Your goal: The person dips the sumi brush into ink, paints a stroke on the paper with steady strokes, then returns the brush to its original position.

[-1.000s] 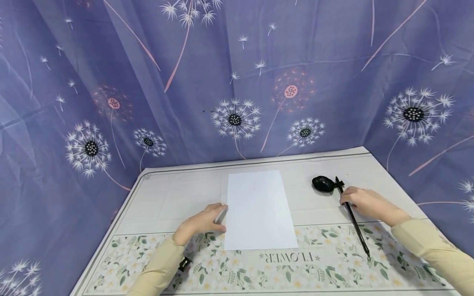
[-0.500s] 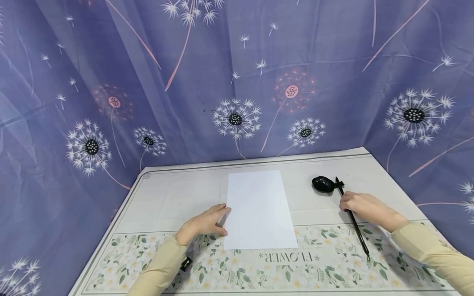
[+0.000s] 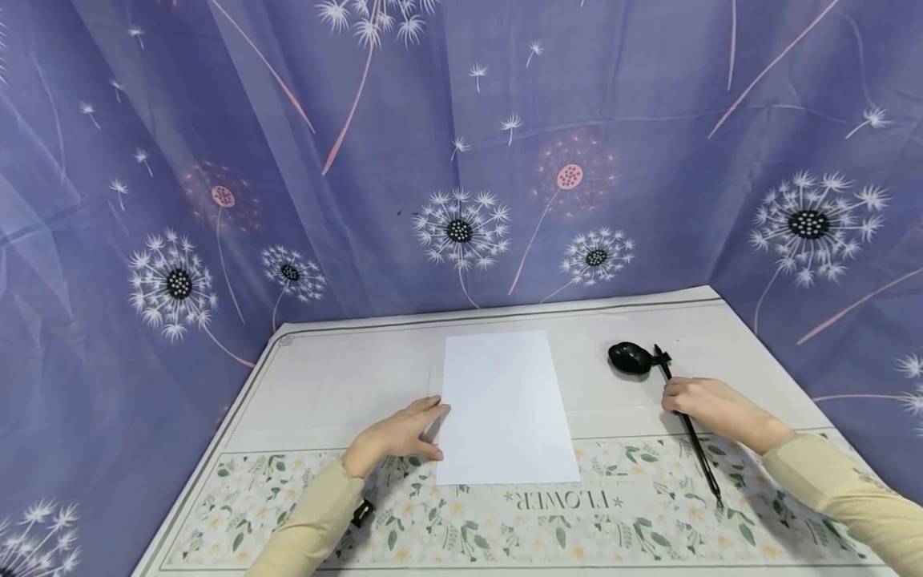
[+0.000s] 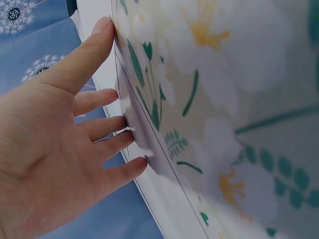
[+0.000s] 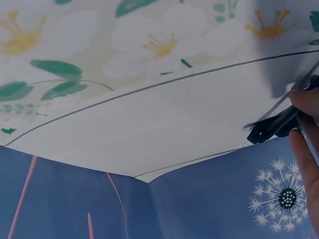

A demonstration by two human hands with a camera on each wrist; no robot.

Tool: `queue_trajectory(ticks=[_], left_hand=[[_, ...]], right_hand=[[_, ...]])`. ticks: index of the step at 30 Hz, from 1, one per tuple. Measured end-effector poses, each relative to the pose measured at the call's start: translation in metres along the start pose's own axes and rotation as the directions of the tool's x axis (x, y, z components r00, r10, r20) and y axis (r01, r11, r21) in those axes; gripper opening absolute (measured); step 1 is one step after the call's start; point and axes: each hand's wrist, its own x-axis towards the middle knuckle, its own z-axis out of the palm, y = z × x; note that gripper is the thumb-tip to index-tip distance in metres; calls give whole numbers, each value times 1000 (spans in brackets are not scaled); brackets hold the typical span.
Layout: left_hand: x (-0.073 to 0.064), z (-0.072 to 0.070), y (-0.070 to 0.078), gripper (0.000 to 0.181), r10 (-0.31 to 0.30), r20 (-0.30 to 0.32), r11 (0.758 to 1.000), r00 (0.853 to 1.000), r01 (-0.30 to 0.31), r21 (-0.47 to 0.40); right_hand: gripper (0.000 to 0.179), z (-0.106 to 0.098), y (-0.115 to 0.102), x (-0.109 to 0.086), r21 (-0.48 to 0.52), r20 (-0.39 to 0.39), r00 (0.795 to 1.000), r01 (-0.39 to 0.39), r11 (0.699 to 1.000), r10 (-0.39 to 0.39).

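Observation:
A white sheet of paper lies flat in the middle of the table in the head view. My left hand, fingers spread, rests its fingertips and thumb along the sheet's left edge; the left wrist view shows the same hand from the palm side. On the right, my right hand pinches a slim black calligraphy brush around its middle. The brush's far end leans on a small black brush rest, and its near end has a small loop. Thumb and finger on the brush show at the right wrist view's edge.
A glossy black oval dish sits just left of the brush rest. The tablecloth has a floral band with upside-down FLOWER lettering along its near side. A purple dandelion curtain encloses the back and sides. A small black object shows beside the left cuff.
My left hand has shifted slightly right, its fingertips now over the paper's left edge. My right hand has slid a little nearer along the brush. The paper, brush and dish have stayed in place.

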Motion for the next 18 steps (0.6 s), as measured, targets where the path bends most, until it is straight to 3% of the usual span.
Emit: queue_trajectory(ticks=[8, 18], left_hand=[[1, 1, -2, 84, -6, -1, 1000, 1000, 6, -1], [0, 2, -1, 84, 5, -8, 1000, 1000, -5, -12]], right_hand=[[24, -3, -1, 0, -30, 12, 1000, 13, 999, -13], [29, -3, -2, 3, -41, -50, 997, 55, 998, -57]])
